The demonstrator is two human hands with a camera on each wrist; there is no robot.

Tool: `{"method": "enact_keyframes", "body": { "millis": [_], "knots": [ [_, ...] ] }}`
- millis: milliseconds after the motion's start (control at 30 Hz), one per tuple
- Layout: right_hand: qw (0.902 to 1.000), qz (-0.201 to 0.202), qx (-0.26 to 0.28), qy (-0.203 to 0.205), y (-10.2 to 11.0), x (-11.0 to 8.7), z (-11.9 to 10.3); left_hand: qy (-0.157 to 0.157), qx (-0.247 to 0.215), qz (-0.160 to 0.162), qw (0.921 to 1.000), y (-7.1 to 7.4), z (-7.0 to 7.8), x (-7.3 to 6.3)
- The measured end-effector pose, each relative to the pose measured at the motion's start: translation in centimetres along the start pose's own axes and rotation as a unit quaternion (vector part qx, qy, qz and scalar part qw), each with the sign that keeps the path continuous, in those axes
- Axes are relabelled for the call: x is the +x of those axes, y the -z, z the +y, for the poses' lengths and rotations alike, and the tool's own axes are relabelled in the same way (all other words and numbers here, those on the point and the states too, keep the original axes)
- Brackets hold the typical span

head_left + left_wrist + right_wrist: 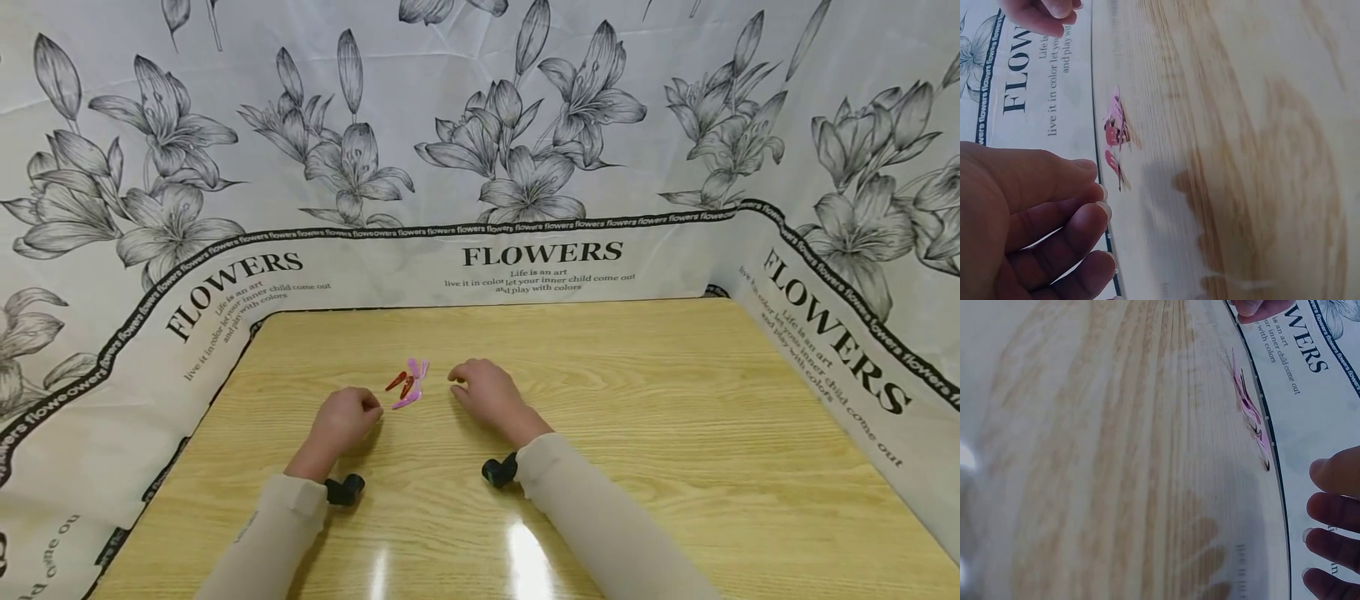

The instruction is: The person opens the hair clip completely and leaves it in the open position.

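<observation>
A small cluster of snap hair clips lies on the wooden table between the two hands. Two are red, the outer red hair clip (396,382) and another red hair clip (407,387) beside it; around them are pink hair clips (407,401). Just left of the cluster is my left hand (347,419), thumb close to the index finger and the others loosely bent, with nothing visible in its grasp. On the other side hovers my right hand (491,398), fingers loosely bent and thumb apart, holding nothing. Both wrist views show the clips beyond the fingertips.
The wood-grain table (645,400) extends widely to the right and toward me. A white flower-printed cloth (540,275) stands along its back and both sides. Each wrist carries a black camera (499,471). Light glares off the near table surface.
</observation>
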State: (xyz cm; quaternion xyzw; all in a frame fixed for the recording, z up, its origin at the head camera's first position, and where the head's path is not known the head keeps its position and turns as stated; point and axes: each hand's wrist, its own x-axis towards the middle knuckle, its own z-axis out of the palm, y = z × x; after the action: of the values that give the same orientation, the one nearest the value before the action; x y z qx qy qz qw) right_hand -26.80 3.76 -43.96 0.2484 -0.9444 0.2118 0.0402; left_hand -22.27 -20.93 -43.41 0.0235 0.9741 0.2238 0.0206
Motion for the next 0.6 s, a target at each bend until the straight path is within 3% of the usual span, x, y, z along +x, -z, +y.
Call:
{"method": "enact_keyframes", "body": {
  "millis": [300, 600],
  "knots": [
    [0.9999, -0.001, -0.011, 0.012, -0.8, 0.6, -0.3, 0.006, -0.007, 0.009, 0.9999, -0.3, 0.3, 0.2],
    [0.9993, -0.019, -0.027, 0.020, -1.4, 1.1, -1.1, 0.043, -0.027, 0.007, 0.9987, -0.3, 0.4, 0.2]
  ]
}}
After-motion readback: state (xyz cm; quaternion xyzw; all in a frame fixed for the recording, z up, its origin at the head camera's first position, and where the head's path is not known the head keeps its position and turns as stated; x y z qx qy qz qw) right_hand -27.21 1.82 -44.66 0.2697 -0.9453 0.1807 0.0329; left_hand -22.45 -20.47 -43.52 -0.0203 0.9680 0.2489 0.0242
